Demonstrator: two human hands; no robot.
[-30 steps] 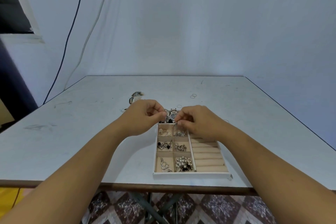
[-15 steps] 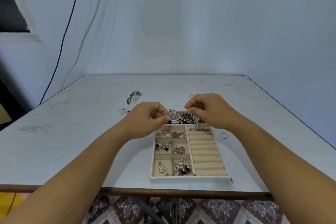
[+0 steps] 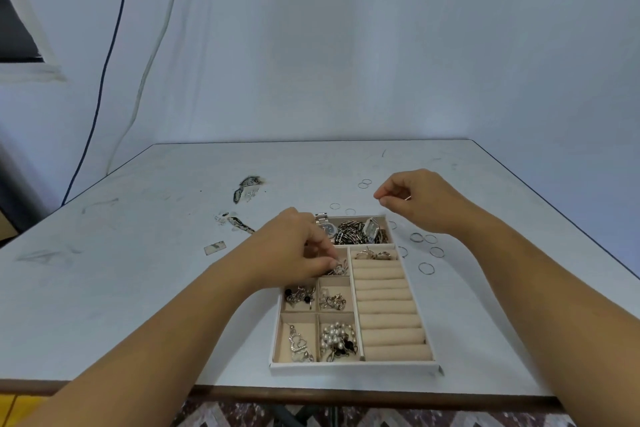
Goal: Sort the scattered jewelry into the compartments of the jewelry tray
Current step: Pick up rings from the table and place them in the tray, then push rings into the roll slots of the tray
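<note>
The white-rimmed, beige-lined jewelry tray (image 3: 353, 367) is sitting at the table's (image 3: 138, 288) 6 o'clock. The left hand (image 3: 294, 250) is pinching a silvery piece (image 3: 339, 269) in an upper compartment. The right hand (image 3: 415, 201), at the tray's 1 o'clock, is curling thumb to forefinger, around what I cannot tell.

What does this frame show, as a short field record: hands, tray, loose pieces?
left hand: pinches a silver piece in a small compartment of the jewelry tray
right hand: above the table beyond the tray, fingertips pinched; contents too small to tell
far compartment: watches
loose rings: on the table, right of the tray
</note>
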